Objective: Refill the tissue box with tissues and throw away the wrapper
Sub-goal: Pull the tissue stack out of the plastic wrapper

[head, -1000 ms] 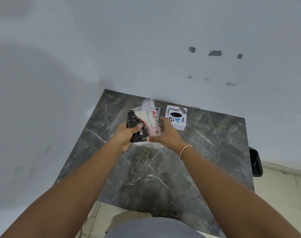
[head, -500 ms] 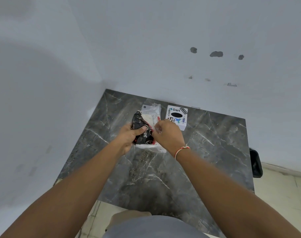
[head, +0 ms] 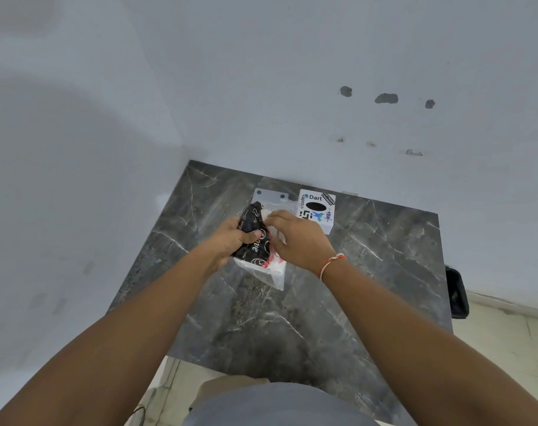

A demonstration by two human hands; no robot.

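Observation:
A pack of tissues (head: 274,270) in a black and red wrapper (head: 255,244) rests on the dark marble table (head: 292,318), near its far middle. My left hand (head: 231,241) grips the pack's black left side, thumb across the wrapper. My right hand (head: 295,238) lies over the pack's right side, fingertips pinching the white tissues at its far open end. The white tissue box (head: 315,210), with stickers and a dark oval opening on top, stands just right of my right hand, against the wall.
A flat white plate (head: 269,196) with two dark dots lies behind the pack, by the wall. A black bin (head: 456,293) stands on the floor past the table's right edge. White walls close the left and far sides.
The clear flap of the wrapper that stood up a second ago is down. My right hand moved from the pack's side to its top, fingers now at the far end. The pack sank lower.

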